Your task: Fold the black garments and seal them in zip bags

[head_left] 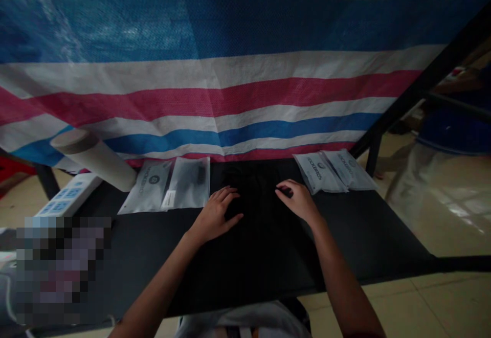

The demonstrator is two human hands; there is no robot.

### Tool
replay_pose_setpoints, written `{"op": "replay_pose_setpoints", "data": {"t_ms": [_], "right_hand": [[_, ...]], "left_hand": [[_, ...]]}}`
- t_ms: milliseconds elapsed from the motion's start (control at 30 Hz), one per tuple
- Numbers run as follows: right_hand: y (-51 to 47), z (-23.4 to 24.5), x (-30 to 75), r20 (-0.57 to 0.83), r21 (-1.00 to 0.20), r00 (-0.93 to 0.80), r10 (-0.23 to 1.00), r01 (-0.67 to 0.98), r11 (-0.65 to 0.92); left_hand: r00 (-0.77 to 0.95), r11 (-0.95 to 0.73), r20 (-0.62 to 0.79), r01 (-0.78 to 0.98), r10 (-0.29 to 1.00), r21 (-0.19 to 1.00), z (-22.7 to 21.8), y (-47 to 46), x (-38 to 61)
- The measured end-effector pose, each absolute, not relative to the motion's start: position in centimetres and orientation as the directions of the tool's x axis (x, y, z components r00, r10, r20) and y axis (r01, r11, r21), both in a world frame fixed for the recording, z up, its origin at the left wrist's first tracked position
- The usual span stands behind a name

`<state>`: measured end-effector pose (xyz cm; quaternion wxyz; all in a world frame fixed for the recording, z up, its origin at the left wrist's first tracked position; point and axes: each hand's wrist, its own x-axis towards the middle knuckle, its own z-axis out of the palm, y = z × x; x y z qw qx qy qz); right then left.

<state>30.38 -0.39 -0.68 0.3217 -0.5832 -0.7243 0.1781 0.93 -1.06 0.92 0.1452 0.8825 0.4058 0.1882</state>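
A black garment (253,189) lies spread on the black table (368,235), hard to tell apart from the dark top. My left hand (215,214) rests flat on it with fingers stretched out. My right hand (298,200) lies on the garment too, its fingers curled and pinching the dark fabric. Clear plastic packets (169,184) sit just left of my left hand. More packets with printed lettering (333,170) lie to the right of my right hand.
A cardboard tube (94,156) lies at the table's far left, beside a white power strip (69,200). A striped blue, white and pink tarp (230,72) hangs behind the table. A black metal frame (418,87) slants at the right over a tiled floor (441,200).
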Motion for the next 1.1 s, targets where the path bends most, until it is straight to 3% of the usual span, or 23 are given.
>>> {"op": "replay_pose_setpoints", "data": {"t_ms": [167,267,567,700,800,933,1000,1100], "right_hand": [[-6.3,-0.8,30.6,0.139,-0.609,-0.388,0.911,0.692,0.388],[-8.4,-2.3,30.9,0.109,-0.580,-0.423,0.899,0.708,0.403],[-9.4,-5.0,30.7,0.261,-0.599,-0.279,0.924,0.704,0.382],[-9.6,-4.8,31.1,0.268,-0.660,-0.194,0.944,0.677,0.327],[-8.8,-3.8,31.3,0.226,-0.681,-0.088,0.970,0.697,0.222],[-5.7,-2.1,30.9,0.269,-0.666,-0.034,0.962,0.715,0.212],[-3.6,-1.7,30.7,0.303,-0.651,0.015,0.953,0.734,0.195],[-0.9,-1.8,30.4,0.262,-0.616,0.074,0.962,0.780,0.108]], "left_hand": [[0.661,-0.608,0.026,0.674,0.750,0.420,-0.6,-4.0,-3.6],[0.657,-0.601,0.023,0.675,0.754,0.427,-2.1,-4.4,-4.5],[0.594,-0.587,0.151,0.664,0.790,0.462,-3.7,-4.5,-4.1],[0.561,-0.553,0.182,0.613,0.807,0.564,-3.2,-4.9,-4.2],[0.462,-0.441,0.159,0.606,0.873,0.662,-2.6,-4.0,-4.0],[0.333,-0.287,0.098,0.585,0.938,0.758,-1.9,-1.0,-3.1],[0.282,-0.251,0.084,0.634,0.956,0.731,-1.5,0.8,-2.5],[0.211,-0.219,0.084,0.774,0.974,0.594,-1.0,2.5,-2.0]]}}
